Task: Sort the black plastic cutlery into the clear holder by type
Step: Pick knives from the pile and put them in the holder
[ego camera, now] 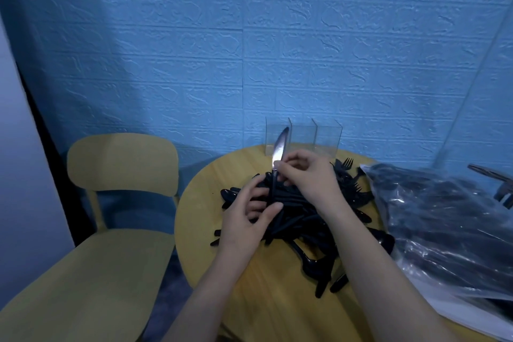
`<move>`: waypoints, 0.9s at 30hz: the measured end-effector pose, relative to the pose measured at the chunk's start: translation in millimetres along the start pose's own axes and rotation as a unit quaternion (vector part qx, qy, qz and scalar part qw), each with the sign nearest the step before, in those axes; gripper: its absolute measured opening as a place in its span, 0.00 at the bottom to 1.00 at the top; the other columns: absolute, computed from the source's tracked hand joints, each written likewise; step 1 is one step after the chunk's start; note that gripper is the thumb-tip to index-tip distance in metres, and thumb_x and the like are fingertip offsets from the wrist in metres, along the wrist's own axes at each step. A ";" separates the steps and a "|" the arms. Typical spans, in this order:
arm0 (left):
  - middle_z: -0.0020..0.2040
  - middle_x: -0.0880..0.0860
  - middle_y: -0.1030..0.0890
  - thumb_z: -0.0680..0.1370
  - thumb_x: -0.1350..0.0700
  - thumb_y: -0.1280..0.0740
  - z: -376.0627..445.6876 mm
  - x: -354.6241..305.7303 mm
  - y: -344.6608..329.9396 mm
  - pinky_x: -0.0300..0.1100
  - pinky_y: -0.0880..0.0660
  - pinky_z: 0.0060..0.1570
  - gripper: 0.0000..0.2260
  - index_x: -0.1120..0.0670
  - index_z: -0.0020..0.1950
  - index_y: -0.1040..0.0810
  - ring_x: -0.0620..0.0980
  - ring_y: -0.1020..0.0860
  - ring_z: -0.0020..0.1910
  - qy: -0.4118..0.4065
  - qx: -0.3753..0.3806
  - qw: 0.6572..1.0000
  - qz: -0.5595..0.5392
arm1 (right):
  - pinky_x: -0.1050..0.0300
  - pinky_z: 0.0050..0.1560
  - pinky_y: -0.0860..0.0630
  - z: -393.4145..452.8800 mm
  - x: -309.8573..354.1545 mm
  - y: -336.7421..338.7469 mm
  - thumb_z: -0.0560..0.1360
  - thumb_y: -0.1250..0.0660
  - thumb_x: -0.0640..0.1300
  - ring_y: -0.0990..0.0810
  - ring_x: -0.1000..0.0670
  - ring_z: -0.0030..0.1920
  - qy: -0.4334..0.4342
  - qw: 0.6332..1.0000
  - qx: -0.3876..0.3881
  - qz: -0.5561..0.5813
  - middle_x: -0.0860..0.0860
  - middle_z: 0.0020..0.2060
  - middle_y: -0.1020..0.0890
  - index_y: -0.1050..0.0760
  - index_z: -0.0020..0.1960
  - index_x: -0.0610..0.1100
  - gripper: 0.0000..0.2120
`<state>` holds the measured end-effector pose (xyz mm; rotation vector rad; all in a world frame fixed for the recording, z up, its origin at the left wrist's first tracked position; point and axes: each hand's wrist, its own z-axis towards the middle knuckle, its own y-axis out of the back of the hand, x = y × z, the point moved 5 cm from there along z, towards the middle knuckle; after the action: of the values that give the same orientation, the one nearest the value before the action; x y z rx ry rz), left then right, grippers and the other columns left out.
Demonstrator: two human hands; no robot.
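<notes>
A heap of black plastic cutlery (302,219) lies in the middle of the round wooden table (202,230). My right hand (308,178) pinches a black knife (279,147) near the base of its blade, which points up and catches the light. My left hand (249,219) holds a bundle of black handles at the left of the heap, thumb across them. The clear holder (305,136) with three compartments stands at the table's far edge by the wall; all three look empty. The knife tip overlaps the leftmost compartment in view.
A clear plastic bag (449,230) with more black cutlery lies on the right of the table. A yellow chair (111,203) stands to the left. The blue textured wall (249,50) is right behind the table.
</notes>
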<state>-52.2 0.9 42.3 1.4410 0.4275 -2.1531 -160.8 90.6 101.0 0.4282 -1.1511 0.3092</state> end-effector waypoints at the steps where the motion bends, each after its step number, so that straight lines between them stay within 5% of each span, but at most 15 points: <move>1: 0.52 0.46 0.21 0.73 0.59 0.29 3.0 1.3 -1.8 0.31 0.25 0.43 0.21 0.44 0.62 0.28 0.40 0.20 0.42 0.007 0.001 1.000 0.004 | 0.64 0.33 0.24 2.8 1.2 -4.4 0.72 0.28 0.38 0.21 0.56 0.30 0.007 1.000 0.001 -0.024 0.50 0.30 0.19 0.23 0.39 0.44 0.06; 6: 0.50 0.48 0.19 0.78 0.66 0.36 21.4 8.9 -2.5 0.35 0.23 0.45 0.19 0.49 0.66 0.28 0.44 0.18 0.40 0.022 -0.040 0.999 0.011 | 0.65 0.38 0.26 18.9 8.2 -6.2 0.71 0.26 0.41 0.22 0.57 0.33 0.045 0.991 0.045 -0.122 0.52 0.33 0.20 0.21 0.42 0.44 0.04; 9: 0.49 0.48 0.19 0.80 0.67 0.40 33.5 15.7 -3.0 0.37 0.22 0.39 0.17 0.50 0.65 0.28 0.44 0.18 0.38 0.056 -0.063 0.996 -0.038 | 0.69 0.44 0.29 24.3 -12.8 15.5 0.73 0.29 0.42 0.21 0.56 0.42 0.045 0.960 0.029 -0.274 0.53 0.40 0.18 0.17 0.47 0.45 0.04; 14: 0.49 0.52 0.19 0.80 0.67 0.42 46.4 27.3 2.0 0.39 0.21 0.38 0.15 0.57 0.65 0.28 0.45 0.18 0.38 0.135 -0.108 0.973 -0.152 | 0.55 0.54 0.25 17.6 -54.8 22.3 0.75 0.31 0.47 0.22 0.51 0.51 -0.014 0.897 0.104 -0.429 0.50 0.51 0.18 0.19 0.56 0.46 0.11; 23: 0.49 0.55 0.20 0.81 0.64 0.40 38.0 26.0 9.4 0.39 0.20 0.36 0.10 0.60 0.62 0.28 0.44 0.18 0.35 0.122 -0.133 0.964 -0.195 | 0.54 0.51 0.24 14.6 -58.0 25.0 0.76 0.32 0.44 0.22 0.50 0.47 -0.030 0.883 0.125 -0.451 0.50 0.45 0.20 0.22 0.55 0.45 0.09; 27: 0.46 0.54 0.19 0.81 0.64 0.40 33.6 23.6 9.2 0.40 0.20 0.35 0.11 0.62 0.62 0.29 0.45 0.18 0.34 0.121 -0.127 0.965 -0.193 | 0.60 0.46 0.26 15.7 -50.3 32.5 0.76 0.32 0.42 0.24 0.53 0.43 0.010 0.904 0.064 -0.423 0.51 0.43 0.21 0.20 0.53 0.45 0.06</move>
<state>-79.7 -29.7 33.7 1.5752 1.1145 -2.1069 -207.1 110.7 65.2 0.9896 -0.8288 -0.3749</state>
